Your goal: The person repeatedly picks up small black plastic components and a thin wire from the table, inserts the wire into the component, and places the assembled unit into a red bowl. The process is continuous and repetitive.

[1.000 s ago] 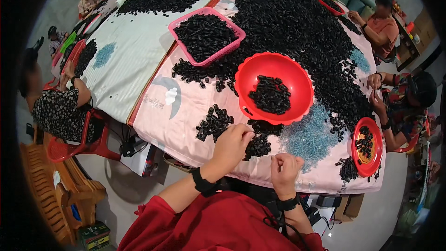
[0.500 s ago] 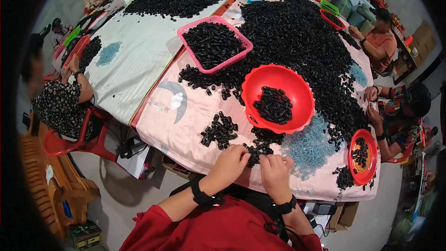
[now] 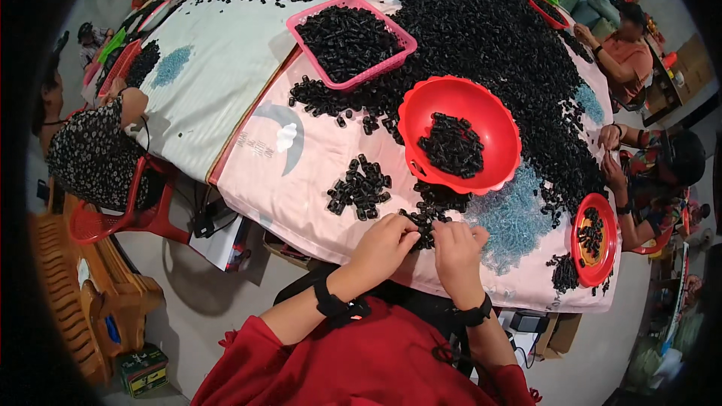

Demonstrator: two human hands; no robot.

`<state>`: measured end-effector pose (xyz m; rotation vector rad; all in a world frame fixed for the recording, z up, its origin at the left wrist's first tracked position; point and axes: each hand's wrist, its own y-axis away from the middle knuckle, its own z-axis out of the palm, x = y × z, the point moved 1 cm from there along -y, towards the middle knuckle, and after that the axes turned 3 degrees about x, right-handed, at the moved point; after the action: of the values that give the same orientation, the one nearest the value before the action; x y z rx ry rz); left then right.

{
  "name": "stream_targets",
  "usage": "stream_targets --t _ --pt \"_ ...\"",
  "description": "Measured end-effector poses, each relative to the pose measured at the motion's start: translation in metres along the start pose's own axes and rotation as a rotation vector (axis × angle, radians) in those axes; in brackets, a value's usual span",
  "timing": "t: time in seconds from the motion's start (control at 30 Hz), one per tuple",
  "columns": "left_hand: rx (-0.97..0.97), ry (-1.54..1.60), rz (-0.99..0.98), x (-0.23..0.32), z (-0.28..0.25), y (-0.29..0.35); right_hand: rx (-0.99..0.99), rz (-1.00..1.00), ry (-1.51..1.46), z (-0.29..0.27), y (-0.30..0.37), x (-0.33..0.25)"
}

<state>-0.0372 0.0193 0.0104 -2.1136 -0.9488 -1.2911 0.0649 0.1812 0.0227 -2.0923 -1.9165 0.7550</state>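
Note:
My left hand (image 3: 383, 243) and my right hand (image 3: 459, 257) are close together at the near edge of the table, fingers pinched. Whatever they hold is too small and hidden to name. Just beyond the fingertips lies a little heap of small black plastic pieces (image 3: 427, 219). To its left is a second, looser cluster of black pieces (image 3: 359, 189). A red scalloped bowl (image 3: 492, 124) with more black pieces inside stands beyond my hands. Right of the bowl's near side spreads a pile of thin, clear bluish pieces (image 3: 508, 225).
A pink basket (image 3: 353, 84) full of black pieces stands beyond the left cluster. A huge black heap (image 3: 481, 37) covers the far table. At right lies a red plate (image 3: 611, 259). Other people sit along both sides, one at the right (image 3: 639, 173) with hands at the table edge.
The whole view has shifted slightly, so the bowl and basket appear higher. My hands stay together at the table edge, fingers still pinched.

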Motion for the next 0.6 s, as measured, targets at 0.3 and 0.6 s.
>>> stream_targets --t 0.3,0.6 --pt "-0.159 0.198 -0.244 0.006 -0.011 0.018 -0.027 -0.040 0.043 -0.004 -0.001 0.002" --pt "-0.382 0.505 -0.404 0.019 -0.020 0.041 -0.022 -0.090 0.054 0.000 -0.011 -0.012"
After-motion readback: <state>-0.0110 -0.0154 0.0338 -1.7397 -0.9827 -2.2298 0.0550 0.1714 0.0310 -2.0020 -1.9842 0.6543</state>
